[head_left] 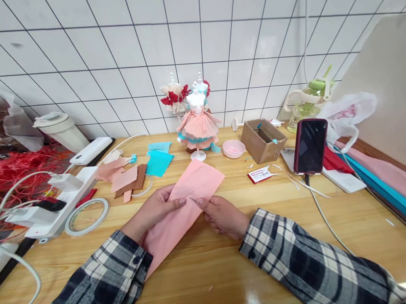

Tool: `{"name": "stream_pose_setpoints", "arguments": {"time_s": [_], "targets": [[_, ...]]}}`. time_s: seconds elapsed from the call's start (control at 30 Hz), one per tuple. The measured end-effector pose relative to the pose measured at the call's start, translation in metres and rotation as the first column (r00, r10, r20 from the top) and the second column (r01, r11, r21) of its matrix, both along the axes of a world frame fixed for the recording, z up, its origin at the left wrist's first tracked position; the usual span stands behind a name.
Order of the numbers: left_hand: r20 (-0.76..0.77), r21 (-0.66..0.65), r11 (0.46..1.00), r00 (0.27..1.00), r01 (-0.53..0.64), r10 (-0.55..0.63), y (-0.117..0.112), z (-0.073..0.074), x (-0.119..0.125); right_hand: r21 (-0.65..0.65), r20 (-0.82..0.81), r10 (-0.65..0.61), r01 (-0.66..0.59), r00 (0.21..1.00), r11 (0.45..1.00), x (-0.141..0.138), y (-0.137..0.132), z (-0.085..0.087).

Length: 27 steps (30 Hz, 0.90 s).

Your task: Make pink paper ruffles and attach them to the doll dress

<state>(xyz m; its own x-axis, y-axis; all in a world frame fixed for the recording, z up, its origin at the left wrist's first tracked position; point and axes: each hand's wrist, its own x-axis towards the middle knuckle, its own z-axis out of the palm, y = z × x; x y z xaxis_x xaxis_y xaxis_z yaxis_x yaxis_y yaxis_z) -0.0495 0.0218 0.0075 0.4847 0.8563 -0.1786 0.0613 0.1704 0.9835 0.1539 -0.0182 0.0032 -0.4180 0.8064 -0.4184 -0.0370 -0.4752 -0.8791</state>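
Observation:
A long sheet of pink crepe paper (175, 229) is held slantwise above the table, between my two hands. My left hand (156, 209) grips its left edge, thumb on top and the other fingers partly hidden beneath. On the opposite edge, my right hand (222, 213) pinches the paper between thumb and curled fingers. Small creases run across the sheet between the thumbs. Behind it stands a small white mannequin (196, 101) in a pink and blue ruffled paper dress (198, 124), with other dressed mannequins at its back.
Blue paper pieces (160, 162) and pink and brown scraps (128, 178) lie at the left, near a tape roll (87, 217) and a power strip (65, 203). Toward the right are a pink bowl (234, 149), a cardboard box (264, 142), a tag (259, 175) and a propped phone (310, 146) with its cable.

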Motion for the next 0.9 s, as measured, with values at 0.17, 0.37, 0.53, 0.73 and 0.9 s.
{"name": "stream_pose_setpoints", "arguments": {"time_s": [0.17, 0.37, 0.53, 0.73, 0.9], "targets": [[-0.012, 0.006, 1.000, 1.000, 0.014, -0.014, 0.0020, -0.0028, -0.0022, -0.014, 0.011, 0.019, -0.019, 1.000, 1.000, 0.0003, 0.0004, 0.0023], [-0.003, 0.006, 1.000, 1.000, 0.010, -0.010, 0.0016, -0.0006, -0.0010, 0.033, 0.051, 0.017, -0.019, 0.999, 0.999, 0.0001, 0.0007, -0.0009], [0.022, -0.010, 1.000, 1.000, 0.012, -0.012, 0.0007, -0.0004, -0.0006, 0.035, 0.076, 0.012, -0.015, 0.997, 0.999, -0.0012, 0.0003, -0.0005], [0.066, -0.065, 0.998, 0.998, 0.023, -0.019, -0.0012, 0.0003, -0.0012, 0.038, 0.087, -0.001, -0.002, 0.996, 0.999, -0.0005, 0.0029, -0.0026], [0.131, -0.108, 0.994, 0.991, 0.024, -0.010, -0.0022, 0.0022, -0.0012, 0.050, 0.065, 0.031, -0.035, 0.997, 0.998, 0.0005, 0.0028, -0.0017]]}}
